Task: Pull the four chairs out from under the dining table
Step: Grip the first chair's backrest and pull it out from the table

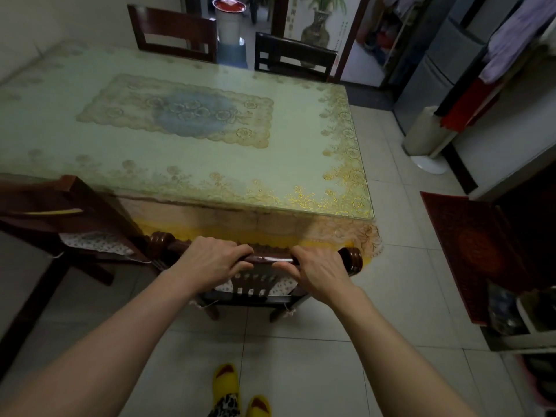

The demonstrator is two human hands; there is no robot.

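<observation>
A dark wooden chair (350,257) stands at the near side of the dining table (192,164), its seat partly under the table edge. My left hand (210,260) and my right hand (316,269) both grip its top rail. A second chair (60,206) stands to the left, drawn away from the table and angled, with a patterned cushion on its seat. Two more chairs (174,31) (293,57) are at the far side, their backs close against the table. The table has a glass top over a gold lace cloth.
Pale tiled floor (400,266) lies around the table. A red mat (469,254) and low shelves are at the right. A white standing fan base (427,164) and a fridge (436,70) stand at the far right. My yellow slippers (228,377) show below.
</observation>
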